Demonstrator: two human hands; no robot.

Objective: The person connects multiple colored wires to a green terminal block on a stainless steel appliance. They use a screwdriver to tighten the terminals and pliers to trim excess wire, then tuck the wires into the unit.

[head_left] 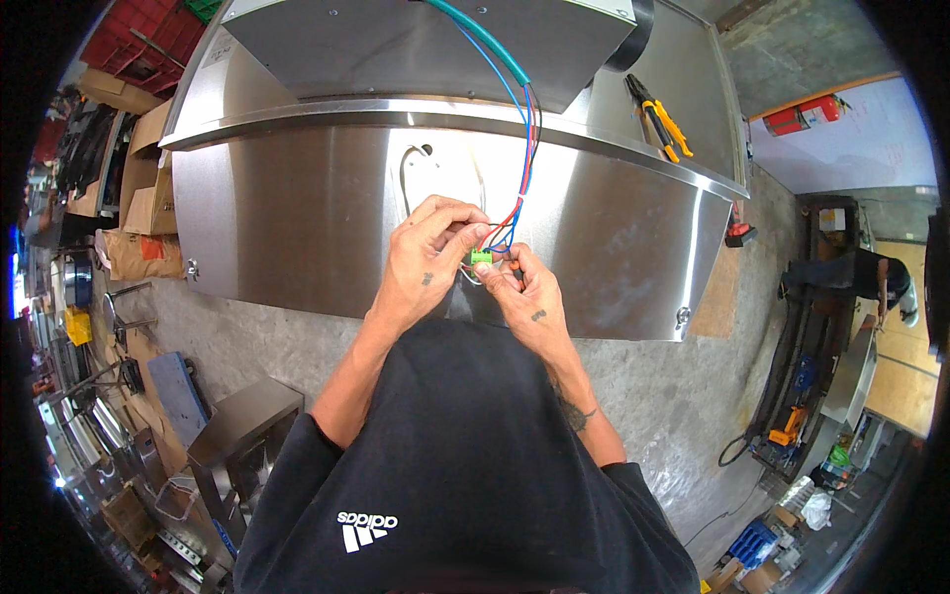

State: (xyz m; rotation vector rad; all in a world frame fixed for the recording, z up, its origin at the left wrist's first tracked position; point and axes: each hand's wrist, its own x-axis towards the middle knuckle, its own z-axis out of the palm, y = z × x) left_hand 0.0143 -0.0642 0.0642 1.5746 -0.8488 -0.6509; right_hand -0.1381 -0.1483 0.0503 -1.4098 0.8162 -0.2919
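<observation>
My left hand point(424, 259) pinches thin wires with thumb and forefinger just above a small green terminal block point(481, 257). From the right, my right hand point(532, 299) holds that block between thumb and fingers. A small orange and black piece point(516, 267) shows at its forefinger; its kind is too small to tell. Red, blue and black wires point(524, 168) run down from a teal sleeve point(495, 49) and meet at the block. Both hands are in front of the stainless steel panel point(287, 218). The fingertips partly hide the wire ends.
On the steel ledge at the right lie yellow-handled pliers point(675, 134) and a black-handled tool point(653, 124). A large metal housing point(396, 49) stands behind. Cardboard boxes point(148, 198) are at the left, a steel stand point(242, 421) lower left. Another person point(861, 277) is far right.
</observation>
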